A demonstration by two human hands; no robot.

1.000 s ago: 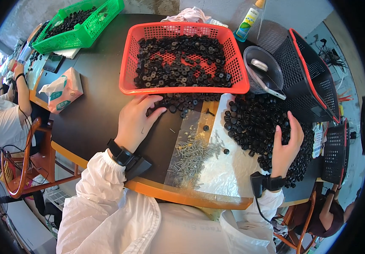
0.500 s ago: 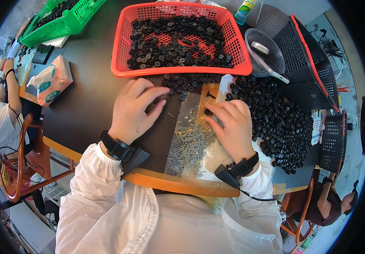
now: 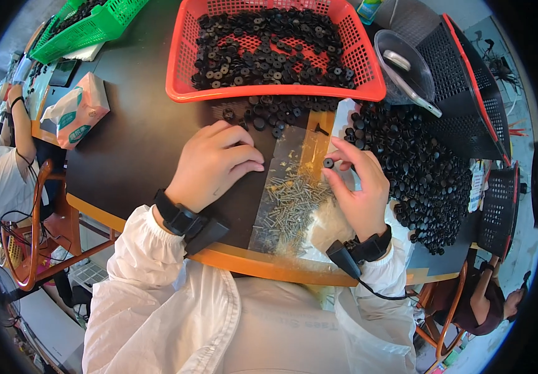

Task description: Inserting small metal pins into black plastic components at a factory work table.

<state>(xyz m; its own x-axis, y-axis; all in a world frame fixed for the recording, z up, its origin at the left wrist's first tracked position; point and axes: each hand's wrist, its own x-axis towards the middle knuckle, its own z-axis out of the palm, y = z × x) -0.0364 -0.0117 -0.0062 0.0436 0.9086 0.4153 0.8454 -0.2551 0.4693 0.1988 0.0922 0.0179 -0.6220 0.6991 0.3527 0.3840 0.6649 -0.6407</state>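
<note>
My right hand (image 3: 362, 184) pinches a small round black cap (image 3: 328, 163) with a hole in its face, between thumb and forefinger. Below it, loose silver screws (image 3: 291, 202) are spread on a clear plastic sheet. My left hand (image 3: 216, 165) is closed over the dark tabletop, left of the sheet, with thumb and fingertips together. Whatever it may grip is hidden. Just beyond the left hand lie several black discs (image 3: 275, 111), in front of a red basket (image 3: 275, 93) filled with similar discs. Right of my right hand spreads a big heap of shiny black caps (image 3: 412, 171).
A clear tub (image 3: 434, 87) holding a phone and black mesh baskets (image 3: 468, 93) stand at the right. A tissue pack (image 3: 85, 112) and a green basket (image 3: 91, 31) are at the left. Other people sit at both sides. The table's wooden edge (image 3: 269, 265) runs before me.
My left hand has drawn back from the black discs, its fingers closing over the tabletop where a lone screw lay. My right hand has turned, bringing the cap's holed face into view.
</note>
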